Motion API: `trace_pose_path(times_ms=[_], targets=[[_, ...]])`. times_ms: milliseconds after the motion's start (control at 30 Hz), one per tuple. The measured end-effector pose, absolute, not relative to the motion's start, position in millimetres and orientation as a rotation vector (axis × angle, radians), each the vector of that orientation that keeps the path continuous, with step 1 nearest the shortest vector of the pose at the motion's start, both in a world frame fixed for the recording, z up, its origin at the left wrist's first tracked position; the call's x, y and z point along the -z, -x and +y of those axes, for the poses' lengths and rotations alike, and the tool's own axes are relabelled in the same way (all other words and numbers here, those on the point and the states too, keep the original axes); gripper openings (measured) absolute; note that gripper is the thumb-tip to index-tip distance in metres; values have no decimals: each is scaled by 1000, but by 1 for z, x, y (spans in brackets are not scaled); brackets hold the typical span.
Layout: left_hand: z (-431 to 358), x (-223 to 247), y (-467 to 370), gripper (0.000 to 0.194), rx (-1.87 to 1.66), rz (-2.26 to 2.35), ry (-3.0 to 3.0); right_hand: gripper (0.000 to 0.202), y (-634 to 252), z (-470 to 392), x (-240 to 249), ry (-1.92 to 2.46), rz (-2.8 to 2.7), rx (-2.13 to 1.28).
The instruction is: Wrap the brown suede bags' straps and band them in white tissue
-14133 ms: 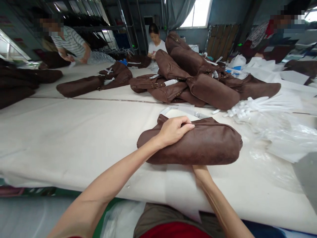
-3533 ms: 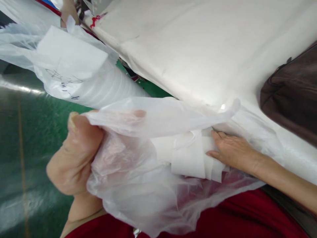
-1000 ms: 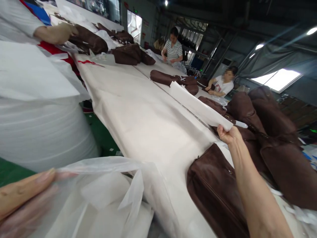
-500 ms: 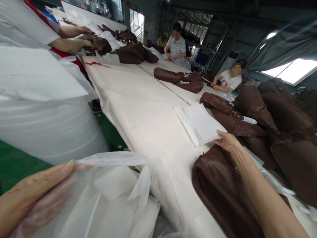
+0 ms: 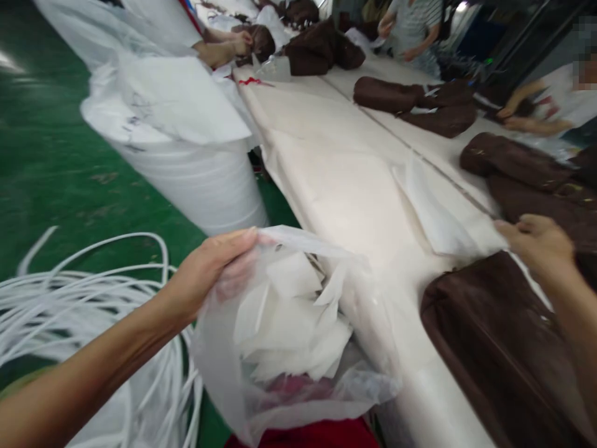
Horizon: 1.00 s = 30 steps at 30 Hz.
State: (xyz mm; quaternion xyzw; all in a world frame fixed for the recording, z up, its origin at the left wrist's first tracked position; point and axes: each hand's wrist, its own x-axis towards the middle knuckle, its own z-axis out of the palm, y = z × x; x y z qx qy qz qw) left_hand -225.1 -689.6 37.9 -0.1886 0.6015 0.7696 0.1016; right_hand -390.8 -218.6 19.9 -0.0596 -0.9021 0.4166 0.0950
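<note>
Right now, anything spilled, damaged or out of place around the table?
Just the long white cord-like tubing: it lies in loose, overlapping loops low over the green floor, left of the table, looking untidy. No spill or damage shows.

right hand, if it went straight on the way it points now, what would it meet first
The right hand would probably meet the white sheet just beyond its fingers, though blur leaves its height over the table unclear.

Papers (image 5: 284, 317) lay in the bag (image 5: 214, 361) at lower centre. The roll (image 5: 200, 174) stood left of the bench (image 5: 326, 155), above the coiled tubing (image 5: 107, 274) at lower left.
</note>
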Motion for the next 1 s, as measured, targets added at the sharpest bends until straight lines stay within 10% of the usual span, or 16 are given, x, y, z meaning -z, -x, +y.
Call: trace_pose_path(times_ms=[400, 1000], targets=[[-686, -34, 222, 29, -2390, 1692, 358, 57, 251, -411, 0, -1912, -2382, -301], [-693, -29, 215, 31, -2392, 1710, 381, 26, 186, -414, 83, -2050, -2781, -53]])
